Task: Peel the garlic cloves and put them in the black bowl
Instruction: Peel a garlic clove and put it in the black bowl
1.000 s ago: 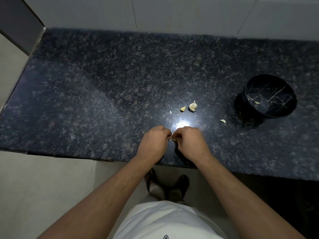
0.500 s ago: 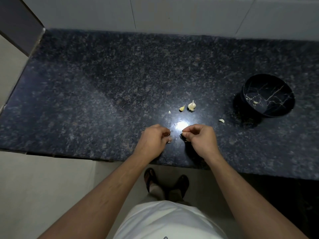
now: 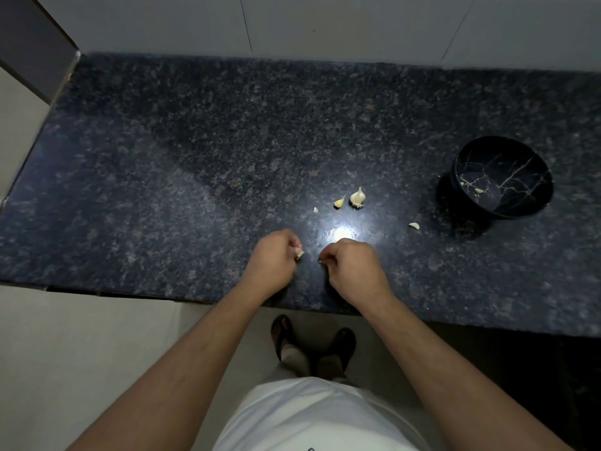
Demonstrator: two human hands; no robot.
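Observation:
My left hand (image 3: pixel 273 260) is closed over a garlic clove (image 3: pixel 299 254) whose pale tip shows at the fingertips. My right hand (image 3: pixel 353 266) is a short gap to its right, pinching a tiny pale scrap of skin (image 3: pixel 322 262). Both hover over the front of the dark granite counter (image 3: pixel 162 177). Beyond them lie a small garlic bulb (image 3: pixel 357 197), a loose clove (image 3: pixel 339 202) and a tiny fragment (image 3: pixel 315 210). The black bowl (image 3: pixel 527 167) with gold veins stands at the right, with one peeled clove (image 3: pixel 478 190) inside.
Another small pale piece (image 3: pixel 414 225) lies on the counter between my hands and the bowl. A bright light glare (image 3: pixel 340 233) sits just beyond my hands. A white tiled wall (image 3: pixel 325 24) backs the counter. The counter's front edge runs just under my wrists.
My hands were touching at the fingertips a second ago; they then pulled apart. The right hand has since come back toward the left, leaving a small gap.

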